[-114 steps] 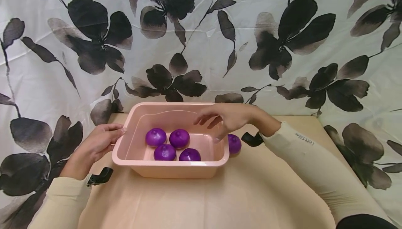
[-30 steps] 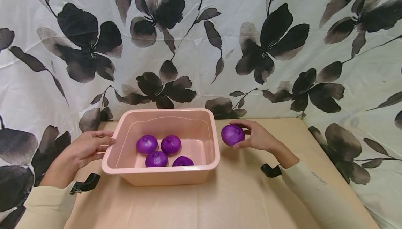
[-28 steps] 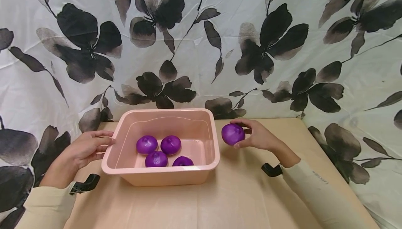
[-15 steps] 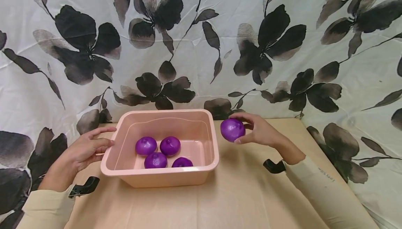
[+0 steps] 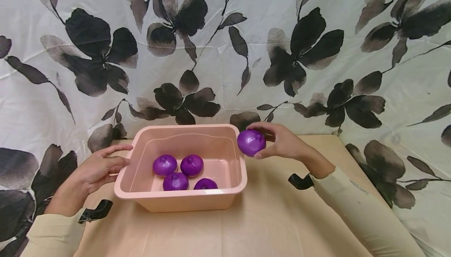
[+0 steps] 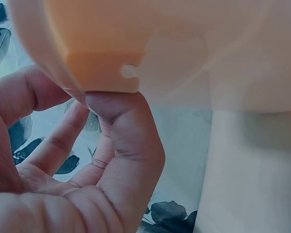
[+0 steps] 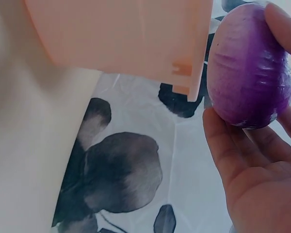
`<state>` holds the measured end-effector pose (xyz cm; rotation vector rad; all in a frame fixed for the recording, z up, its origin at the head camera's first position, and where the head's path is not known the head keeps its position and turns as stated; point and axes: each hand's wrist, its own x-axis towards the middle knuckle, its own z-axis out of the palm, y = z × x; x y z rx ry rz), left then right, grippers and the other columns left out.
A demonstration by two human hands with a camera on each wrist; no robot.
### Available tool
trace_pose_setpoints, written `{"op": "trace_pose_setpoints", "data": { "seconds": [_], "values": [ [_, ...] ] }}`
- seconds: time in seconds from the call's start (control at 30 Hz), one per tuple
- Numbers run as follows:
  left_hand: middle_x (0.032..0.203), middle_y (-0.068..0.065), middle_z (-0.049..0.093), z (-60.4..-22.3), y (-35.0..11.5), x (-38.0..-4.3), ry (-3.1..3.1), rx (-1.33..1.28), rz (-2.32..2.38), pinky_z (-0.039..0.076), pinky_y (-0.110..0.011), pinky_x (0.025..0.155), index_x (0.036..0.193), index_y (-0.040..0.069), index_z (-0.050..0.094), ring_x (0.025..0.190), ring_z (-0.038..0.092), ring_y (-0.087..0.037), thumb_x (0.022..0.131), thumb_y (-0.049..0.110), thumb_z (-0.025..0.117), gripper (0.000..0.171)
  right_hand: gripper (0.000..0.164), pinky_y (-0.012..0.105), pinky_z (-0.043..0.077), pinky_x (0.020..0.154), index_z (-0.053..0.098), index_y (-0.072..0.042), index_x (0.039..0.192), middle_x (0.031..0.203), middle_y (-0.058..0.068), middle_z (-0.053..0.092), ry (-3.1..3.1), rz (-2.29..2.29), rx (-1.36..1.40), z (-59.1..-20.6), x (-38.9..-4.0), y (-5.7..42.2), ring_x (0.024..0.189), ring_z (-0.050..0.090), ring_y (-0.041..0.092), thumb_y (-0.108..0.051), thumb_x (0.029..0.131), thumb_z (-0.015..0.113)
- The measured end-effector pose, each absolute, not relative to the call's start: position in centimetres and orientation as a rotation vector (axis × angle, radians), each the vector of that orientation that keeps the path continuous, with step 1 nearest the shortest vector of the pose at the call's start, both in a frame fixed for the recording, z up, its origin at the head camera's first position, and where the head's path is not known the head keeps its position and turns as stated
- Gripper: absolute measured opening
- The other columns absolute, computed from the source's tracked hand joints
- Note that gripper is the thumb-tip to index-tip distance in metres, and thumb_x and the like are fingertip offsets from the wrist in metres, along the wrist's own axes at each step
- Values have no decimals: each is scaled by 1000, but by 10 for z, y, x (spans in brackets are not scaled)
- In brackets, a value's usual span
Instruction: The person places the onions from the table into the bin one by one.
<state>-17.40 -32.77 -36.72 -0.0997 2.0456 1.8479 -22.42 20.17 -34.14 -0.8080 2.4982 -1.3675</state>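
A pink plastic tub [image 5: 188,201] stands on the table with several glossy purple onions [image 5: 165,165] on its floor. At its left end my left hand [image 5: 96,171] pinches the rim between thumb and fingers; the left wrist view shows the thumb under the rim's edge [image 6: 111,80]. My right hand [image 5: 283,141] holds another purple onion [image 5: 251,142] between thumb and fingers, raised off the table by the tub's right rim. In the right wrist view the held onion [image 7: 252,68] is beside the rim's outer edge, with the fingers curled about it.
The table [image 5: 275,218] has a pale beige cover. Behind it hangs a white cloth [image 5: 225,73] with dark flower prints. A black wrist mount [image 5: 300,181] sits on the right forearm and another wrist mount [image 5: 96,211] on the left.
My right hand, holding nothing above the tub at first, has taken the onion that lay right of it. It has since lifted the onion and moved left to the rim.
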Motion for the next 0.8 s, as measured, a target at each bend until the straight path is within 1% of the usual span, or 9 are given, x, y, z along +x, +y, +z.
{"op": "trace_pose_setpoints", "data": {
  "seconds": [0.3, 0.57, 0.67, 0.8],
  "values": [
    [99, 7, 76, -369, -325, -176, 2042, -109, 1842, 65, -34, 79, 121, 37, 63, 89, 76, -11, 101, 11, 66, 33, 80, 52, 55, 108, 56, -8, 143, 141, 13, 60, 2452, -1352, -884, -335, -232, 184, 124, 65, 33, -10, 72, 93],
    [100, 7, 75, -367, -325, -176, 2064, -119, 1840, 65, -35, 79, 123, 36, 63, 89, 76, -11, 100, 12, 67, 33, 82, 51, 54, 109, 57, -13, 145, 143, 10, 59, 2472, -1300, -892, -329, -238, 170, 126, 64, 32, -16, 72, 94],
    [100, 7, 76, -366, -326, -175, 2058, -116, 1846, 65, -35, 79, 122, 36, 63, 89, 76, -12, 100, 12, 67, 33, 82, 52, 54, 109, 57, -13, 145, 144, 10, 58, 2461, -1299, -887, -328, -241, 163, 126, 65, 32, -16, 71, 94],
    [99, 6, 77, -366, -327, -173, 2041, -106, 1865, 65, -35, 79, 122, 36, 63, 89, 77, -12, 100, 11, 66, 34, 82, 50, 55, 108, 57, -11, 145, 142, 11, 59, 2449, -1304, -907, -327, -244, 154, 123, 65, 32, -13, 72, 93]
  ]
}}
